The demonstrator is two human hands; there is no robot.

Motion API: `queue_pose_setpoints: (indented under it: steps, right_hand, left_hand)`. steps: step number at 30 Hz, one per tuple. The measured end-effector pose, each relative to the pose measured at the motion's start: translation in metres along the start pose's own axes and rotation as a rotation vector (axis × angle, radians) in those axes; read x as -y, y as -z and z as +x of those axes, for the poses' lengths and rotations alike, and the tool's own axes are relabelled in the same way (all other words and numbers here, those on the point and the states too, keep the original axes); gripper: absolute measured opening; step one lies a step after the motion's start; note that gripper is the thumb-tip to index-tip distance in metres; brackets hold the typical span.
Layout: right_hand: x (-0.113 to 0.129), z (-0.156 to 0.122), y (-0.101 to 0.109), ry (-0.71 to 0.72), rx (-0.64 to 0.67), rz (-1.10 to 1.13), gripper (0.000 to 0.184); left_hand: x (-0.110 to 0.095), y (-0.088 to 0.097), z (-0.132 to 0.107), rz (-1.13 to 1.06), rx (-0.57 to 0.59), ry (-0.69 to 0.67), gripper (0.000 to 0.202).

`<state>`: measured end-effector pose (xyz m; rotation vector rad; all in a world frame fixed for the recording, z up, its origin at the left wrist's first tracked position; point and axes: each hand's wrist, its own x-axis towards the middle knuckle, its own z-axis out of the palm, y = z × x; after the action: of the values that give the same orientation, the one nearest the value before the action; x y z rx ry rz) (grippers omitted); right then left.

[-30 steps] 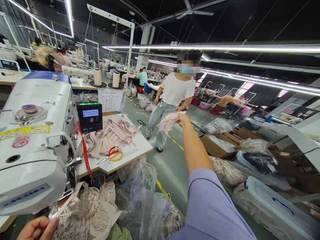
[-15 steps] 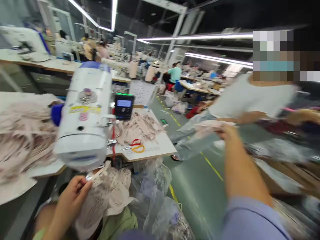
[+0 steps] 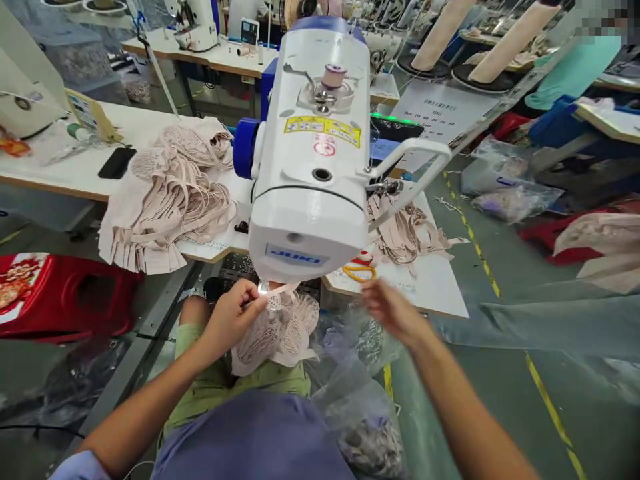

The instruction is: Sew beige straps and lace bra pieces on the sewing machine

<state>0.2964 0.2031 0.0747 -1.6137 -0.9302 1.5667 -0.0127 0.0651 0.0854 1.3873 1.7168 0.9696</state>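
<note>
from where i stand, the seated person's left hand (image 3: 235, 317) is closed to a pinch, thumb and forefinger meeting on a narrow pale pink fabric strip (image 3: 284, 289) just below the front of a white sewing machine with a blue back and handwheel (image 3: 313, 167). the strip runs rightward from the fingertips, under the machine's head. beneath it, a pale pink garment of openwork lace and smooth cloth (image 3: 280, 330) hangs down onto the person's lap, over light green shorts (image 3: 277, 379).

the right hand (image 3: 387, 307) is up in the air to the right of the machine, its fingers partly curled; it is blurred, and i cannot tell whether it has hold of anything. nearest to it are scissors with yellow and red handles (image 3: 359, 273), lying at the front edge of the white worktable (image 3: 440, 290). behind them is a loose heap of pale pink fabric strips (image 3: 407, 230).

left of the machine, a larger pile of pale pink lace pieces with straps (image 3: 170, 200) spills over the table edge, and a flat black phone (image 3: 117, 163) lies just beside it. a red plastic stool (image 3: 113, 293) stands on the floor at far left, and a bulging clear plastic bag (image 3: 345, 393) sits by the person's right side.
</note>
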Motion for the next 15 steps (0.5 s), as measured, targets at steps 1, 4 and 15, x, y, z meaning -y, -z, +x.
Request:
queue_pose_setpoints:
  steps: [1, 4, 15]
  right_hand:
    - [-0.018, -0.005, -0.025, -0.047, 0.144, 0.015, 0.048]
    - [-0.051, -0.02, -0.085, -0.125, 0.563, 0.21, 0.055]
    - [-0.031, -0.012, -0.143, 0.495, 0.225, 0.065, 0.018]
  left_hand:
    - [0.0, 0.0, 0.0, 0.011, -0.003, 0.002, 0.024]
    - [0.002, -0.001, 0.001, 0.03, -0.011, 0.001, 0.025]
    - [-0.009, 0.001, -0.004, 0.497, -0.237, -0.285, 0.016]
